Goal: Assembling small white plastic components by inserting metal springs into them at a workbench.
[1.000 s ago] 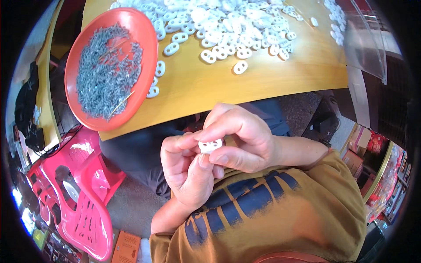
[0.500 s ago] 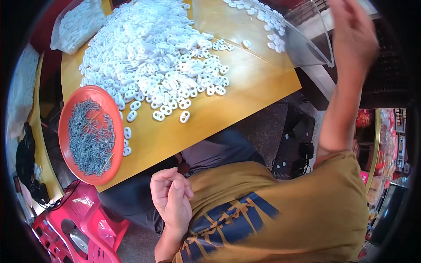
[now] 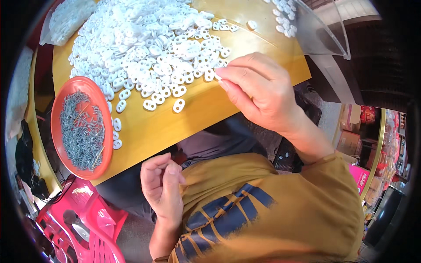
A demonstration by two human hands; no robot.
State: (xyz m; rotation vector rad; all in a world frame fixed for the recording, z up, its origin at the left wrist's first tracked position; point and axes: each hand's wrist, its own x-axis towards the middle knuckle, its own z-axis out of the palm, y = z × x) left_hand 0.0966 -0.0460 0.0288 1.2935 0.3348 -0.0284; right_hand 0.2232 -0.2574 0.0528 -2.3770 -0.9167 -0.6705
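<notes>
White plastic pieces [image 3: 149,57] heaped on worktop [image 3: 193,118]; right hand [image 3: 258,94] fingertips pinching one at heap's edge; left hand [image 3: 162,186] loosely curled, empty, near lap.

Clear plastic bag [image 3: 66,22] of white pieces upper left, brown and red boxes [image 3: 357,127] right

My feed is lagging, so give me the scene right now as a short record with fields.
right hand: stretched over the table edge, fingers at the near rim of the white pieces
left hand: held near the lap, fingers curled; whether it holds anything cannot be told
white pieces: big heap of small two-holed parts
red plate: full of small metal pins
table: yellow wood
</notes>
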